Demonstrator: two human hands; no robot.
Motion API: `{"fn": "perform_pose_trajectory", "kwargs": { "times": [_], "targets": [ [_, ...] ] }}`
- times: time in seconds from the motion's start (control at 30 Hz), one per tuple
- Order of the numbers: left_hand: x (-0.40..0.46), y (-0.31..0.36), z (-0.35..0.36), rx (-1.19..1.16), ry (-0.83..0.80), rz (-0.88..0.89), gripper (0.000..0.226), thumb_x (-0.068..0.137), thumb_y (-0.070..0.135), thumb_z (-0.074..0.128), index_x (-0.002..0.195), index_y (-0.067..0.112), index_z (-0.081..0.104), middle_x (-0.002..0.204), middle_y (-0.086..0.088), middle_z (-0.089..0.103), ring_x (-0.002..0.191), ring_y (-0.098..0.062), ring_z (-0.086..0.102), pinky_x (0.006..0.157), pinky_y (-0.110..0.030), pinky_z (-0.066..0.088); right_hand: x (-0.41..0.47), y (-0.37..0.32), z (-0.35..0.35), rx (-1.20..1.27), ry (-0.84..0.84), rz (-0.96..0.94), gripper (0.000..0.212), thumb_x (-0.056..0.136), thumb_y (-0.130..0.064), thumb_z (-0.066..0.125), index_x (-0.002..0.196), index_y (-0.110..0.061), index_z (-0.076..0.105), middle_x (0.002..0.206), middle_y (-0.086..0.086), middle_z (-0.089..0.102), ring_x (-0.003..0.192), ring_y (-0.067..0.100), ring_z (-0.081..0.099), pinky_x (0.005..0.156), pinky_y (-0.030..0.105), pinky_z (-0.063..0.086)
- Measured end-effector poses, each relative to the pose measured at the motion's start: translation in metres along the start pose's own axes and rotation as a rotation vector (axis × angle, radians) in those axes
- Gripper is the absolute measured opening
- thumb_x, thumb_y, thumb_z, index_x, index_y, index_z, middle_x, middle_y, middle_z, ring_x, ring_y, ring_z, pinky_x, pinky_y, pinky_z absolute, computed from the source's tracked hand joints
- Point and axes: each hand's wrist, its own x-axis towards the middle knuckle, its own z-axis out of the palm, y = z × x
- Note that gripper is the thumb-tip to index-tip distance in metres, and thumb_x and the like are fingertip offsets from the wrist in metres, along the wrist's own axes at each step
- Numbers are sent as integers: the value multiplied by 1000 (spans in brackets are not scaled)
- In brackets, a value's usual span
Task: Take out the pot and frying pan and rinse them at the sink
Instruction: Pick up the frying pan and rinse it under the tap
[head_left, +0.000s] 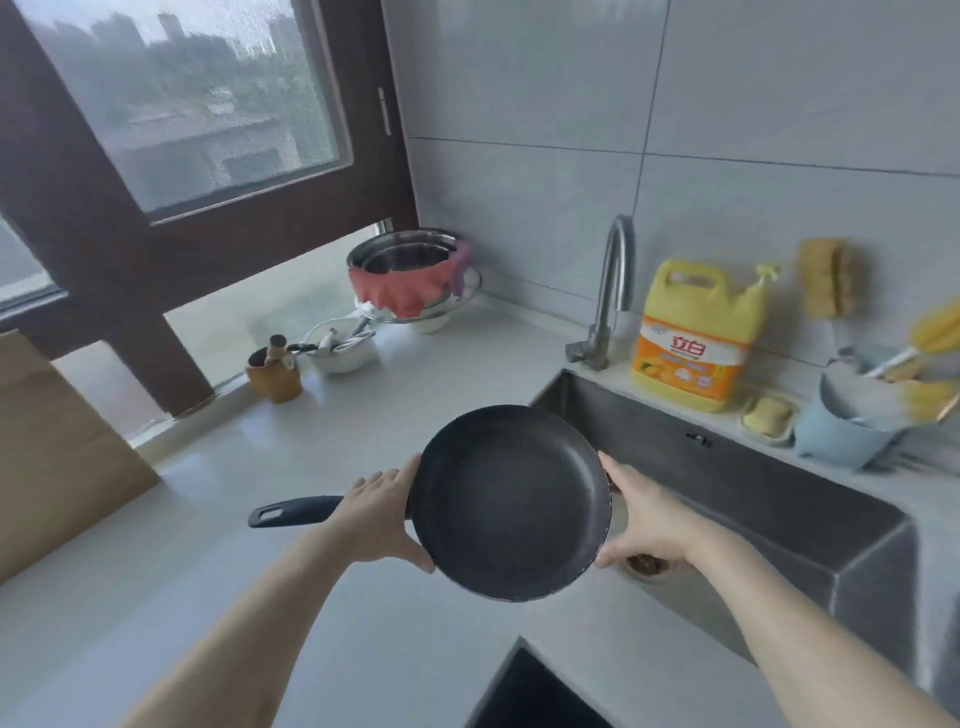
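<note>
Round black nonstick frying pan (511, 501) is out, gripped at rim btwn left hand (382, 519) & right hand (647, 522); steel sink (779, 499) just right. Rinse not begun, pot unseen.

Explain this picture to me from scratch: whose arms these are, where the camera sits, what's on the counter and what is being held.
There is no machine here. A person wears a wide-angle camera on the head, looking forward and down, so the two bare arms reaching in from the bottom are their own. The left hand and right hand hold a black frying pan by its rim, one on each side, over the edge where the white counter meets the steel sink. Its handle points left. Behind the sink stand a faucet, a yellow detergent jug, a soap bar and a blue cup of brushes. By the window sit stacked metal bowls draped with a pink cloth.
</note>
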Motion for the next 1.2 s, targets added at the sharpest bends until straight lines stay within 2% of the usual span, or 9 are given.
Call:
{"fn": "perform_pose_trajectory", "kwargs": {
  "times": [0.1,0.3,0.43,0.53,0.7,0.83,0.97,1.07,1.2],
  "targets": [
    [57,50,7,26,-24,79,120,47,59,83,144,38,15,113,8,54,115,-21,48,91,-31,31,-9,41,-44,-18,37,65,134,55,-37,92,155,-34,3,150,-6,31,140,12,27,114,32,28],
    [134,131,22,76,-84,209,127,43,68,81,146,37,13,124,8,54,121,-22,48,101,-37,33,-27,116,-87,4,89,251,148,37,-55,88,156,-35,2,154,-4,31,142,13,32,116,40,31],
    [169,158,36,93,-135,268,127,34,74,76,140,38,16,113,10,55,117,-21,51,102,-41,38,-34,151,-94,34,104,325,149,34,-59,89,155,-36,4,154,-6,32,141,10,33,115,40,34],
    [190,170,44,115,-169,302,124,34,71,76,138,37,19,104,11,51,112,-22,52,101,-41,38,-36,166,-95,55,120,371,147,34,-60,89,154,-37,7,151,-7,35,138,10,36,114,40,35],
    [225,183,63,128,-210,363,126,39,67,80,143,37,16,111,10,55,113,-22,52,101,-41,37,-33,181,-94,127,148,448,146,44,-43,92,157,-29,1,152,-5,31,141,12,32,116,33,29],
    [249,195,89,119,-263,413,129,43,63,84,146,37,11,106,11,53,111,-22,51,98,-39,36,-35,210,-84,173,158,535,148,41,-44,90,157,-30,-1,155,-5,28,142,13,30,117,36,29],
    [259,205,132,122,-294,442,137,47,61,85,152,33,2,112,7,54,112,-23,50,98,-36,34,-42,236,-72,236,136,527,119,49,-24,92,142,-44,20,136,-26,38,131,2,35,108,24,33],
    [264,201,164,121,-317,408,141,48,59,86,153,32,-3,104,9,48,110,-22,49,97,-34,33,-37,256,-57,228,126,560,131,43,-27,88,147,-53,12,136,-18,44,127,6,43,103,30,44],
    [274,179,200,117,-347,325,142,47,60,84,154,31,-4,111,8,50,110,-20,48,97,-32,33,-14,286,-26,280,92,592,146,38,-37,89,151,-49,-2,150,-14,30,135,10,39,107,37,45]
  ]
}}
